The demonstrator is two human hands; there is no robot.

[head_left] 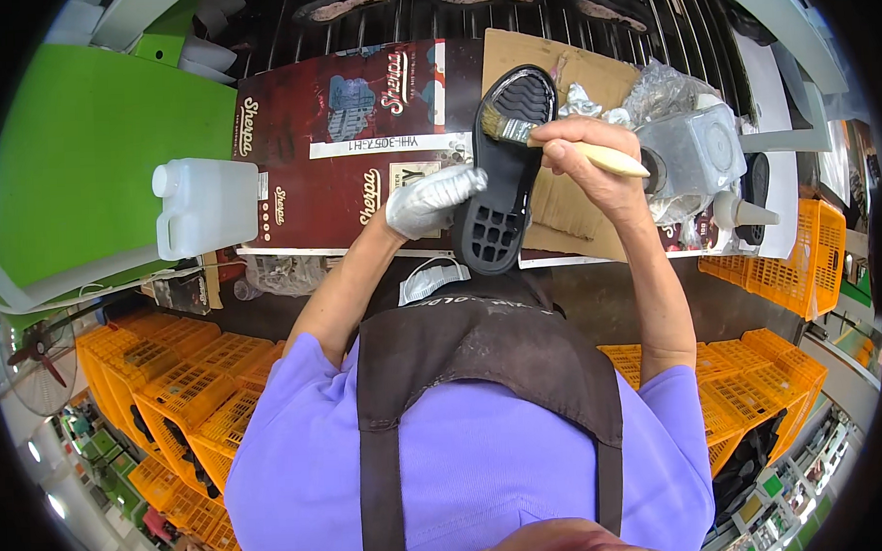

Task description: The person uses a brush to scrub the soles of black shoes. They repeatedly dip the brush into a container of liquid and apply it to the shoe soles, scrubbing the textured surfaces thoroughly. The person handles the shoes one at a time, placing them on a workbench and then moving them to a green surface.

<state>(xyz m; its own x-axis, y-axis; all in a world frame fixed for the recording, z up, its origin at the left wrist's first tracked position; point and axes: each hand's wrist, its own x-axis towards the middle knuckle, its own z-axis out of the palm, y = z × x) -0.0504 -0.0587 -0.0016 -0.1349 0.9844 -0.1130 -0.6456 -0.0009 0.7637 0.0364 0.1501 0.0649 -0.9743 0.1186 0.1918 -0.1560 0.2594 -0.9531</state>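
A black shoe sole (pixel 494 201) is held tilted above the front edge of the work surface, its wavy toe section and square-celled heel facing up. My left hand (pixel 434 200), in a pale grey glove, grips the sole by its left side; the fingers beneath are hidden. Bare, my right hand (pixel 592 154) is closed around the pale wooden handle of a paintbrush (pixel 514 129). The bristles rest against the sole just below the toe section. A wet-looking shine runs along the sole's rim.
Flattened brown cardboard (pixel 565 218) and dark red printed cardboard (pixel 351 206) cover the surface. A white jug (pixel 210 208) stands left. A clear plastic container (pixel 694 150) lies right, near a nozzle bottle (pixel 745 211). More soles (pixel 602 8) sit on rollers behind; orange crates (pixel 187 381) flank me.
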